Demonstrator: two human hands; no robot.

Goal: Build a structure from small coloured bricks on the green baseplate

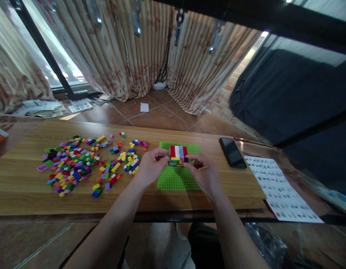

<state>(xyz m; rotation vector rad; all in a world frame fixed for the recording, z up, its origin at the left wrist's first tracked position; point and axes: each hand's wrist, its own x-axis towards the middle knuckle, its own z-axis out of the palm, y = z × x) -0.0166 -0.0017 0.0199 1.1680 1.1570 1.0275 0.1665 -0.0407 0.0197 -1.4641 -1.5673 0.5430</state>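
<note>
A small build of toy bricks [177,152] sits on the green baseplate [178,181], with red, white and light blue on top and yellow and green along its front. At its left side is my left hand [153,166], thumb and forefinger closed against the edge. My right hand [203,172] is at the front right corner, its fingertips pinching a small black brick [186,159] against the build. Whether the black brick is attached cannot be seen. The fingers partly cover the sides of the build.
Many loose bricks [74,160] are spread over the left of the wooden table [150,203]. A smaller cluster [131,162] lies near my left hand. To the right are a black phone [232,152] and a printed sheet [281,188] overhanging the table edge.
</note>
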